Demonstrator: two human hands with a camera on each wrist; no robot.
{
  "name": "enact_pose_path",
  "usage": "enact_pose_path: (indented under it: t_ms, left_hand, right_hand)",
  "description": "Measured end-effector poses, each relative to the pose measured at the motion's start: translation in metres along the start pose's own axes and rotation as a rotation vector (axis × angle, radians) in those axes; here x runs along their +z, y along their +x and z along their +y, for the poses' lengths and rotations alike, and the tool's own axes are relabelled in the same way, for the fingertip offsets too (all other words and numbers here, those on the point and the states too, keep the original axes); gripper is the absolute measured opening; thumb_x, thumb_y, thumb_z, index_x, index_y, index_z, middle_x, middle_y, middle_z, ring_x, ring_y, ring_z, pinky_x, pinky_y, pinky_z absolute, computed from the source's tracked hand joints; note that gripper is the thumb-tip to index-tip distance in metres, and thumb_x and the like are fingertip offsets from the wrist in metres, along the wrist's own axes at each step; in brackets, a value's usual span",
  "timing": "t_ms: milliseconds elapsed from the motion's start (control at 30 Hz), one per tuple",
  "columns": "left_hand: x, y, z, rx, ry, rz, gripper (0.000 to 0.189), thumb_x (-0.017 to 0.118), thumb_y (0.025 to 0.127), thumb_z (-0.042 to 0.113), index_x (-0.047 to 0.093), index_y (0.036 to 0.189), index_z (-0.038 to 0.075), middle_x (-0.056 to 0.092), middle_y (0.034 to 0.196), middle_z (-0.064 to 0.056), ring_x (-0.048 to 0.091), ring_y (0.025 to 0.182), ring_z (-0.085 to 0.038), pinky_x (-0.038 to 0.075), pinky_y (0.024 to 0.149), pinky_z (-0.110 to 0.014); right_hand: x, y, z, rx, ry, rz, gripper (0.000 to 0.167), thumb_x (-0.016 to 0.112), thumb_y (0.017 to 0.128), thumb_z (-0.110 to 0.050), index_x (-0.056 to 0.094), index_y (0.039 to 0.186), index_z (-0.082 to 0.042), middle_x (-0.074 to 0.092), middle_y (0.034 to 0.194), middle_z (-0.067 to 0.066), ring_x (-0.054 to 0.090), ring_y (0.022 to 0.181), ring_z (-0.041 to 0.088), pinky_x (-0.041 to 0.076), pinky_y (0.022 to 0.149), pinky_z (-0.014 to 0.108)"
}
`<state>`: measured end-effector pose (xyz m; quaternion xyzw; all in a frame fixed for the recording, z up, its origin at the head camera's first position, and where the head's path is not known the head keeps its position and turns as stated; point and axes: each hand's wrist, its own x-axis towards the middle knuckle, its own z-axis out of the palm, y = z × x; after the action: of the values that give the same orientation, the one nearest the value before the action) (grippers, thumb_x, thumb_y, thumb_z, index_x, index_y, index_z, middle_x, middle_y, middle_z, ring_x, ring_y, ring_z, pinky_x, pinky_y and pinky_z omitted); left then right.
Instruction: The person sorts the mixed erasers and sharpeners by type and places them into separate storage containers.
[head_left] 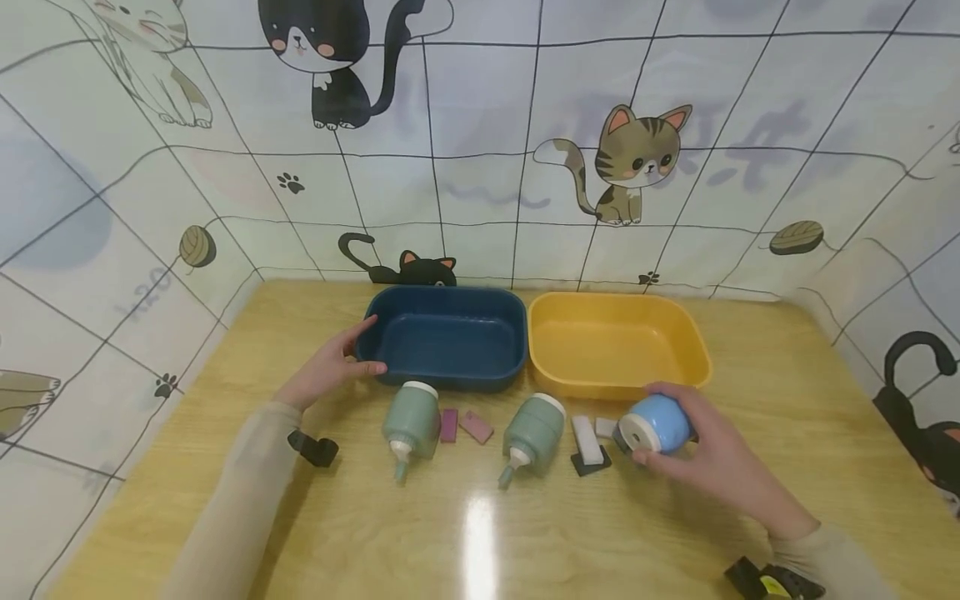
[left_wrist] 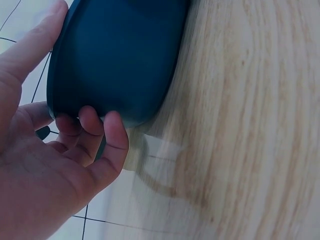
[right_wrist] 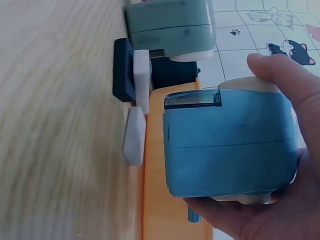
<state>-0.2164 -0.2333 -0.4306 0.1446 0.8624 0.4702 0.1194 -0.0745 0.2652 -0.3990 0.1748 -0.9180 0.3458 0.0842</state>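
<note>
My left hand (head_left: pixel 335 362) holds the left end of a dark blue plastic bin (head_left: pixel 441 380), thumb at the front and fingers towards the back. In the left wrist view, several fingertips (left_wrist: pixel 116 125) curl against the blue wall. My right hand (head_left: pixel 720 454) grips a light blue pencil sharpener (head_left: pixel 670 423) just in front of the yellow bin (head_left: pixel 618 387). Its body has a clear window and a pale round end with a hole. Two green sharpeners with crank handles, the left one (head_left: pixel 412 417) and the right one (head_left: pixel 536 427), lie before the blue bin.
Between the green sharpeners lie a purple eraser (head_left: pixel 448 425) and a pink eraser (head_left: pixel 476 427). Two white blocks, one longer (head_left: pixel 587 440) and one shorter (head_left: pixel 604 427), lie beside a black piece (head_left: pixel 592 467). A cat-patterned sheet (head_left: pixel 480 192) borders the wooden table (head_left: pixel 420 542).
</note>
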Motion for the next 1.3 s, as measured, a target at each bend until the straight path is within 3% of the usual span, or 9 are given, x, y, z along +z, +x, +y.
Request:
enact_pose_path:
  t_ms: [200, 567, 800, 1300]
  left_hand:
    - [-0.001, 0.001, 0.003, -0.023, -0.006, -0.009, 0.09, 0.076, 0.085, 0.031, 0.022, 0.155, 0.015, 0.016, 0.157, -0.02, 0.023, 0.137, -0.046, 0.022, 0.107, -0.058]
    - [-0.001, -0.001, 0.006, -0.005, -0.035, -0.018, 0.088, 0.075, 0.086, 0.025, 0.021, 0.155, 0.01, 0.016, 0.156, -0.022, 0.024, 0.136, -0.047, 0.023, 0.107, -0.058]
    - [-0.002, -0.003, 0.008, -0.018, -0.049, -0.023, 0.089, 0.075, 0.087, 0.024, 0.02, 0.155, 0.012, 0.016, 0.156, -0.022, 0.027, 0.135, -0.047, 0.026, 0.105, -0.058]
    - [-0.001, -0.001, 0.006, -0.021, -0.052, -0.022, 0.091, 0.076, 0.086, 0.028, 0.02, 0.155, 0.013, 0.015, 0.157, -0.019, 0.023, 0.137, -0.046, 0.024, 0.107, -0.057]
  right_hand:
    - [-0.006, 0.007, -0.005, -0.008, 0.012, -0.03, 0.078, 0.09, 0.068, -0.021, 0.048, 0.133, -0.008, 0.052, 0.124, 0.016, 0.053, 0.102, 0.033, 0.049, 0.075, 0.051]
    - [-0.012, 0.019, -0.012, -0.035, 0.037, -0.075, 0.076, 0.088, 0.072, -0.022, 0.047, 0.135, -0.01, 0.051, 0.126, 0.013, 0.054, 0.102, 0.032, 0.05, 0.077, 0.049]
    - [-0.016, 0.028, -0.014, -0.06, 0.018, -0.096, 0.076, 0.087, 0.072, -0.025, 0.047, 0.135, -0.011, 0.051, 0.127, 0.007, 0.054, 0.1, 0.023, 0.05, 0.079, 0.04]
    - [-0.023, 0.045, -0.02, -0.123, 0.074, -0.123, 0.075, 0.087, 0.073, -0.018, 0.046, 0.136, -0.013, 0.052, 0.125, 0.008, 0.056, 0.097, 0.022, 0.05, 0.079, 0.031]
